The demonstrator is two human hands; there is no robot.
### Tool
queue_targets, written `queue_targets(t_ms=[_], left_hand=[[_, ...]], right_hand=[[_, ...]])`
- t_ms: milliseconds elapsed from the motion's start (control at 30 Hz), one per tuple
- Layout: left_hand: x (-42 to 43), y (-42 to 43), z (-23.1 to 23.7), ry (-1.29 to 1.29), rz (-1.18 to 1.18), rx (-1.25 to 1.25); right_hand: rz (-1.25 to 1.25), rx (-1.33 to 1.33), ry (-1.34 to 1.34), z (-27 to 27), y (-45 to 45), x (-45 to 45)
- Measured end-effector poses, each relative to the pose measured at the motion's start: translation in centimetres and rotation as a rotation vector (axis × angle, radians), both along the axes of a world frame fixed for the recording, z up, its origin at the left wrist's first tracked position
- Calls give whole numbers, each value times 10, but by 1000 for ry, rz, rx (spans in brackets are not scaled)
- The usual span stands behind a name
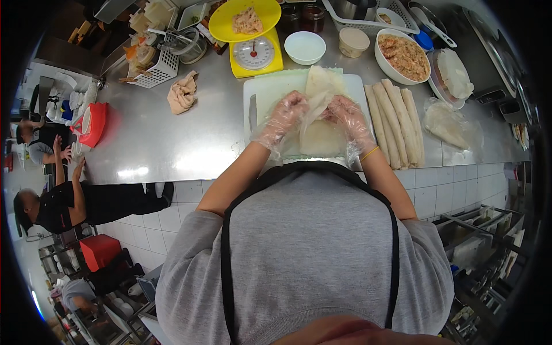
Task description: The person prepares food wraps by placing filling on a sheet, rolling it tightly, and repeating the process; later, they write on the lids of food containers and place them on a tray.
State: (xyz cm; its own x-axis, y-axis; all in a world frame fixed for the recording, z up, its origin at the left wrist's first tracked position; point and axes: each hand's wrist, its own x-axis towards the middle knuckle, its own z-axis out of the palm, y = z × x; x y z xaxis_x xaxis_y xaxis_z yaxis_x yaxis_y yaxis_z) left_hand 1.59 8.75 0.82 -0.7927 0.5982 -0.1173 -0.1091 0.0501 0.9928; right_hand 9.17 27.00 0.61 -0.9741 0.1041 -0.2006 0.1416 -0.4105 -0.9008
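Both my hands wear clear plastic gloves over a white cutting board (354, 86). Between them, a thin pale wrapper sheet (318, 105) is pinched and partly lifted. My left hand (284, 114) grips its left side with curled fingers. On the other side, my right hand (346, 115) has its fingers bent around the sheet's right edge. More pale sheet (322, 140) lies flat on the board towards me, and another part (321, 79) reaches beyond my hands. Several long pale rolls (394, 125) lie side by side just right of the board.
A yellow kitchen scale (254, 54) carries a lump of minced filling (247, 20). Nearby stand a white bowl (305, 47), a lidded tub (353, 42) and a bowl of minced filling (403, 58). A crumpled cloth (182, 92) lies left. Two people stand at the table's left end.
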Motion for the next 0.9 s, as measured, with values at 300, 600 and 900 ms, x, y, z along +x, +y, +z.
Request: queue_targets(t_ms=[300,600,900], left_hand=[[-10,11,-7,199,-55,-183],[-51,-59,-47,-150,239,-97],[-40,-42,-3,-210,348,-399]], right_hand=[[-14,509,167,7,-3,0],[-614,-166,406,97,102,43],[-1256,-90,439,154,225,141]])
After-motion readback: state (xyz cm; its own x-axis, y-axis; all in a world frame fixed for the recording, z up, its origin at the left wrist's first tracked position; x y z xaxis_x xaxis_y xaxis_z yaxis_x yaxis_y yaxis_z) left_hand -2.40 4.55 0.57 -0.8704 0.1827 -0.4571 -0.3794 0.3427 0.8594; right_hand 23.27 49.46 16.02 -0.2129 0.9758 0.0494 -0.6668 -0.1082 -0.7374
